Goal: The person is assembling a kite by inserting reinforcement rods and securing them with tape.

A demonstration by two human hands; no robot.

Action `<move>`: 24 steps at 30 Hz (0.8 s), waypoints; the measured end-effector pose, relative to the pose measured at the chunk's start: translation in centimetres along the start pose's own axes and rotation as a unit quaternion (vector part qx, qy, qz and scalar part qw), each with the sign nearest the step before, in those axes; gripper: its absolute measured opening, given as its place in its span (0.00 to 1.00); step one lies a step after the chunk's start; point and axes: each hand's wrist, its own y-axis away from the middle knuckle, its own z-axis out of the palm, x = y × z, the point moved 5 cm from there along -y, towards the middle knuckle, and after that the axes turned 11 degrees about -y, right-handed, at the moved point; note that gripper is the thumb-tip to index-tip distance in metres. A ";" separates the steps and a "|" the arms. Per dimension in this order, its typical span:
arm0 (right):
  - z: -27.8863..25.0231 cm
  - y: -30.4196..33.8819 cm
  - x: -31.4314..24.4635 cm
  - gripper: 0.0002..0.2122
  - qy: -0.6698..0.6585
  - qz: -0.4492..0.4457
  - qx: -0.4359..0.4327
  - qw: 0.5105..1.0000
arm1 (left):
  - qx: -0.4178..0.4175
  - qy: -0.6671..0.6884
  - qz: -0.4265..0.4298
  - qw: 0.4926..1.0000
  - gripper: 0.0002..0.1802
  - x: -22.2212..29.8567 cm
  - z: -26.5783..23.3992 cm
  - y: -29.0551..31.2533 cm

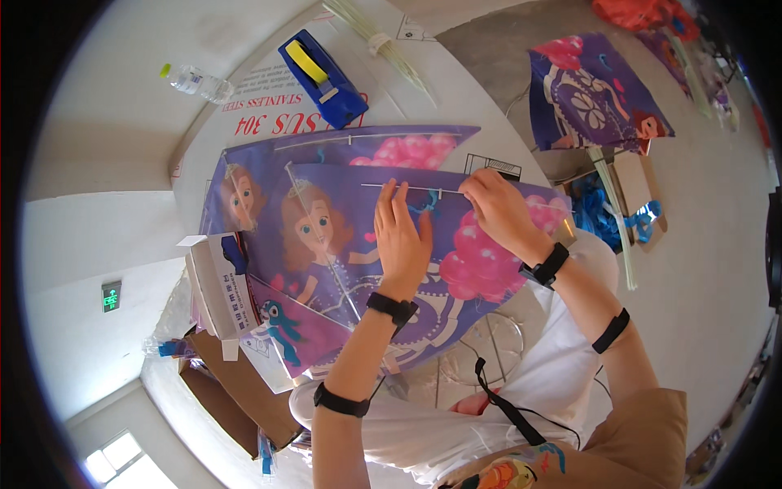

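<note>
A purple kite sheet (334, 220) printed with a cartoon princess and pink balloons lies in front of me, on top of a similar sheet (220, 179). A thin white rod (417, 190) runs crosswise near its upper edge, with a small white clip around its middle. My left hand (403, 248) rests on the sheet with its fingers stretched out, the fingertips by the rod's left part. My right hand (507, 213) pinches the rod's right end between thumb and fingers. Another thin rod (327, 253) runs lengthwise down the sheet.
A blue tape dispenser (346, 106), a bundle of pale sticks (391, 57) and a plastic bottle (199, 83) are at the far side of the table. A white carton (213, 285) stands at left. Another purple printed sheet (578, 94) and a box with blue ribbon (643, 183) are at right.
</note>
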 end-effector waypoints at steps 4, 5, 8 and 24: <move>-0.1 0.2 -0.2 0.08 0.018 0.012 0.005 1.000 | 0.007 -0.012 -0.001 1.000 0.29 -1.2 1.6 0.0; 0.0 0.3 -0.1 0.09 0.013 0.012 0.001 1.000 | 0.009 -0.035 0.006 0.999 0.29 -1.5 1.7 -0.1; -0.2 0.5 0.2 0.11 0.020 0.007 0.008 1.000 | 0.000 -0.068 0.021 0.997 0.28 -1.5 2.3 -0.3; -0.1 0.0 0.5 0.11 0.086 -0.002 -0.005 0.996 | -0.010 -0.123 0.040 0.992 0.27 -1.4 2.1 -0.4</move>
